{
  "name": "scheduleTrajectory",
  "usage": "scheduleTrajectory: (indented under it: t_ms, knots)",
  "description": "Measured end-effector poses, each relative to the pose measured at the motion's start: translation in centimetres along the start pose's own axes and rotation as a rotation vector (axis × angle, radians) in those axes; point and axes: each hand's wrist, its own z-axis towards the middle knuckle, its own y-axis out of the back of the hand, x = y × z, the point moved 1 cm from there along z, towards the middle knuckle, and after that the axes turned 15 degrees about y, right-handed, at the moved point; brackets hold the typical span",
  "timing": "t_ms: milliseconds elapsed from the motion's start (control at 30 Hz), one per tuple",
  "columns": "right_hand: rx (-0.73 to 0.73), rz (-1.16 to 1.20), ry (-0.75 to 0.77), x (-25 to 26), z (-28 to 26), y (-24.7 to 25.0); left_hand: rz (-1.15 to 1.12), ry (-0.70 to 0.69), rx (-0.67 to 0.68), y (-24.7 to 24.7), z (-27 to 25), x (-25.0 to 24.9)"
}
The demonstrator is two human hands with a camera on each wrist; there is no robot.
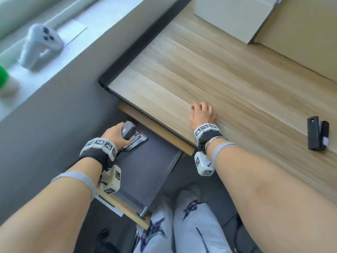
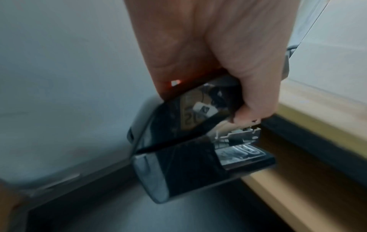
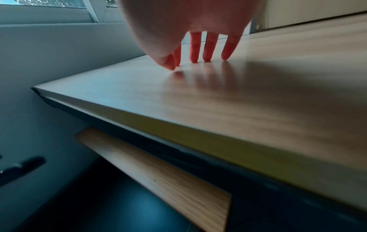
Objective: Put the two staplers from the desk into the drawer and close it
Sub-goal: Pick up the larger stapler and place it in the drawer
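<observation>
My left hand (image 1: pixel 116 133) grips a black stapler (image 1: pixel 132 136) with a metal magazine, holding it inside the pulled-out drawer (image 1: pixel 145 172) near its back left corner. In the left wrist view the fingers (image 2: pixel 254 97) wrap the stapler (image 2: pixel 190 141) from above, its base just over the dark drawer floor (image 2: pixel 139 211). A second black stapler (image 1: pixel 318 133) lies on the wooden desk (image 1: pixel 218 73) at the right. My right hand (image 1: pixel 202 114) rests on the desk near its front edge, and its fingertips (image 3: pixel 206 56) touch the wood with nothing held.
A white box (image 1: pixel 235 13) and a cardboard box (image 1: pixel 310 37) stand at the back of the desk. A white controller (image 1: pixel 39 42) and a green-topped object (image 1: pixel 3 77) sit on the window sill to the left. My legs (image 1: pixel 182 227) are below the drawer front (image 1: pixel 127 207).
</observation>
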Motion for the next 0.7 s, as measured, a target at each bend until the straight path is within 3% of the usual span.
scheduleTrajectory:
  t_ms: [100, 300, 700]
  knots:
    - [-0.056, -0.002, -0.006, 0.1, 0.2, -1.1, 0.031, 0.058, -0.002, -2.1, 1.8, 1.1]
    - [0.026, -0.032, -0.024, -0.1, 0.4, -2.7, 0.051, 0.157, -0.015, -5.1, 5.8, 1.7]
    - [-0.05, -0.122, -0.009, 0.0, 0.5, -3.4, -0.015, 0.31, 0.015, -10.1, 10.7, 2.4]
